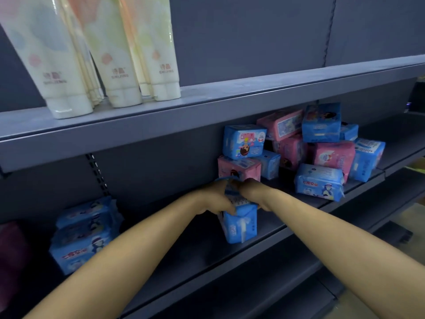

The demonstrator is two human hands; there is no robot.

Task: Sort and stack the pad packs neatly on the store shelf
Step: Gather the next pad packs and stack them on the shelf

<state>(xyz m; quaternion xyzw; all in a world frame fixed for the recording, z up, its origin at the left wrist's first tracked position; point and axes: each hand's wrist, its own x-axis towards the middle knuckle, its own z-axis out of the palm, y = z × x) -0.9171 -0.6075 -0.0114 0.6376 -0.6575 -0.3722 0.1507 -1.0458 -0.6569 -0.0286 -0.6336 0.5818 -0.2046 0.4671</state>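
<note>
head | left hand (pixel 215 199) and right hand (pixel 253 192) both grip one blue pad pack (pixel 240 223) standing on the lower shelf (pixel 184 245) | pile of pink and blue packs (pixel 322 146) behind right | blue stack (pixel 85 233) far left | tubes (pixel 110 65) on the shelf above

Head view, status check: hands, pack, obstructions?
Left hand and right hand both gripping one blue pack, upright on the shelf. Unsorted pile right, neat blue stack left. Nothing blocking.

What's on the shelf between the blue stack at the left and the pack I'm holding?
Head view: bare dark shelf between the stack and the held pack.
</note>
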